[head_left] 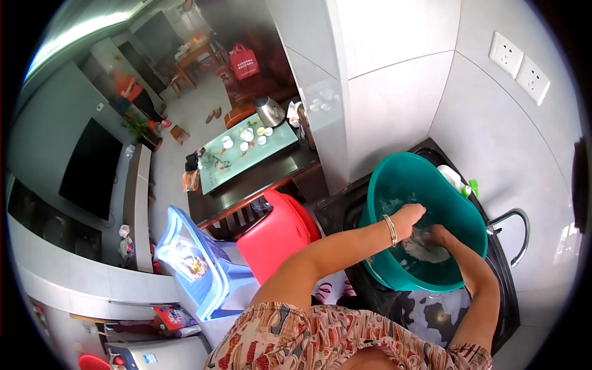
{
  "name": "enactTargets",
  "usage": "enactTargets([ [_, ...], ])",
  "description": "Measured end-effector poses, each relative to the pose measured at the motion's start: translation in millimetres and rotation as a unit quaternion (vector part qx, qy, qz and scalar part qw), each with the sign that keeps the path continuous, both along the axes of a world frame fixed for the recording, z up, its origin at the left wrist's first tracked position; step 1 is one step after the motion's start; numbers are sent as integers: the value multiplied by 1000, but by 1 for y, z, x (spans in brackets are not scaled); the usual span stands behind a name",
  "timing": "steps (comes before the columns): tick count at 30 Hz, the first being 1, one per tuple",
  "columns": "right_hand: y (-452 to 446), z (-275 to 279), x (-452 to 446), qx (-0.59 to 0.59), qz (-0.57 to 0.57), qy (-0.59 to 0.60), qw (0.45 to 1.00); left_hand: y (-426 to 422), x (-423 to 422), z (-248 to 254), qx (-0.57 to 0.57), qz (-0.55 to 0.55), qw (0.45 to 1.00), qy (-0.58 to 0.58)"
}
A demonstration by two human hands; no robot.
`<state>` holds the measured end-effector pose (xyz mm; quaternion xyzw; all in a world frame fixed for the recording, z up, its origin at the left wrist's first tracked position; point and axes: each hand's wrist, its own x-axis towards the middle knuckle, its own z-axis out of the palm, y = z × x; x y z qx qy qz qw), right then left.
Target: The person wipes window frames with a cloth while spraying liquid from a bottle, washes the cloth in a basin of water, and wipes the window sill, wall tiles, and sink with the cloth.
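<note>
White cloth (pixel 427 251) observed in right-centre of frame, lying low inside the green basin (pixel 394 172), apparently wet; basin set on the black sink (pixel 509 290). Left hand (pixel 407 222), bracelets (pixel 390 231) at wrist, is held above the cloth with fingers curled closed; whether a fold is pinched in them cannot be told. Right hand (pixel 439 237) is in contact with the cloth; its fingertips are hidden, so its grip cannot be told. Judged good practice: cloth to be kept well below the basin rim, so that splashes are caught by the wall. Folds should be bunched between both hands and worked in short, firm strokes, with the grip shifted often so that no patch is missed. Knuckles to be kept off the basin side. Even pressure is advised, as the basin could be rocked by hard pushing. Clearance from the tap (pixel 528 231), right of frame, should be kept.
</note>
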<state>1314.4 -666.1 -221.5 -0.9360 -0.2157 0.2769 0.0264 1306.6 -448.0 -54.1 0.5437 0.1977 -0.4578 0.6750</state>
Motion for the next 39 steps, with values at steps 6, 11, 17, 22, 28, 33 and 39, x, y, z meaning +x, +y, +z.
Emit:
enactTargets([
  [6, 66, 194, -40, 558, -360, 146, 733, 6, -1, -5, -36, 7, 999, 37],
  [11, 88, 270, -69, 708, -275, 81, 645, 17, -2, 9, -167, -15, 985, 29],
  [17, 67, 238, -42, 836, -338, 104, 419, -9, -14, 2, -408, 24, 910, 68],
  [22, 25, 160, -37, 745, -411, 157, 502, -10, -31, 49, -385, 80, 920, -2],
  [28, 32, 171, -66, 759, -393, 282, 436, -39, -36, 42, -474, 96, 874, -39],
  [33, 72, 228, -60, 900, -301, 130, 288, -42, -53, 58, -422, 54, 904, -36],
  [39, 36, 212, -37, 901, -301, 108, 294, -44, -57, 57, -452, 80, 889, -7],
])
